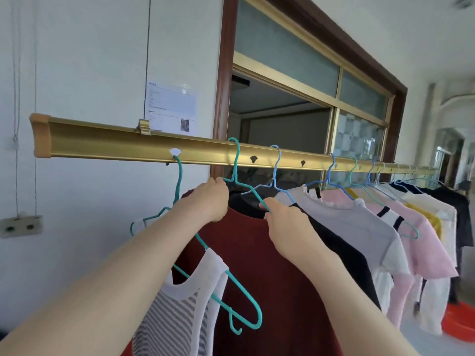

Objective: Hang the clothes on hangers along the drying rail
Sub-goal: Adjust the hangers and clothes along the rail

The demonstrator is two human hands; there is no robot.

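Head view, looking up along the gold drying rail, which runs from near left to far right. The item in hand is a maroon shirt on a teal hanger. Its hook sits over the rail's top edge, between two keyhole slots rather than in one. The left hand is raised just below the hook, fingers curled round the wire at the hanger's neck and left shoulder. The right hand is lower and to the right, fingers pinching the hanger's right arm where it enters the shirt collar. The hanger's long axis slopes down from the left hand to the right hand, at an angle across the rail rather than square to it. The hook lies straight above the left hand, so that hand is the nearer one for lifting or sliding it. The free slot lies just right of the hook. The slot to the left holds a second teal hanger, which hangs tilted and carries a striped tank top, passing behind the left forearm. To the right, a black garment hangs on a light-blue hanger, close beside the maroon shirt. Judgement: the shirt is hung but not settled; what is left is to square the hanger or seat its hook.
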